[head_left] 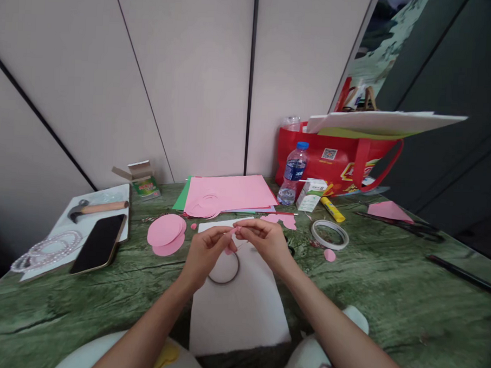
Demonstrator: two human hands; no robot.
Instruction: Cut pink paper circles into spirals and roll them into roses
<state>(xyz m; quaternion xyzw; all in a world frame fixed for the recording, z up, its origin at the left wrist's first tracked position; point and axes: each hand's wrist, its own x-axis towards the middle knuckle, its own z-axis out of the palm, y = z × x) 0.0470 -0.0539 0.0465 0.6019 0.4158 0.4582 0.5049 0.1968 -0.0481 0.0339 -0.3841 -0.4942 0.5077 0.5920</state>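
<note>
My left hand (208, 250) and my right hand (267, 240) meet above a white board (242, 319), fingertips pinched together. Between them they hold a small piece of pink paper (233, 232), mostly covered by the fingers. Below my left hand, a thin dark-rimmed ring (225, 283) lies on the board. To the left is a pile of pink paper circles (166, 232), with a tiny pink paper ball (194, 226) beside it. Pink paper scraps (282, 220) lie behind my right hand.
Coloured paper sheets (237, 190) are stacked at the back. Rightward are a water bottle (293, 175), a small box (310, 195), a glue stick (333, 209), a tape roll (329, 245) and a red bag (336, 155). A phone (99, 244), hammer (102, 208) and beads (49, 250) lie left.
</note>
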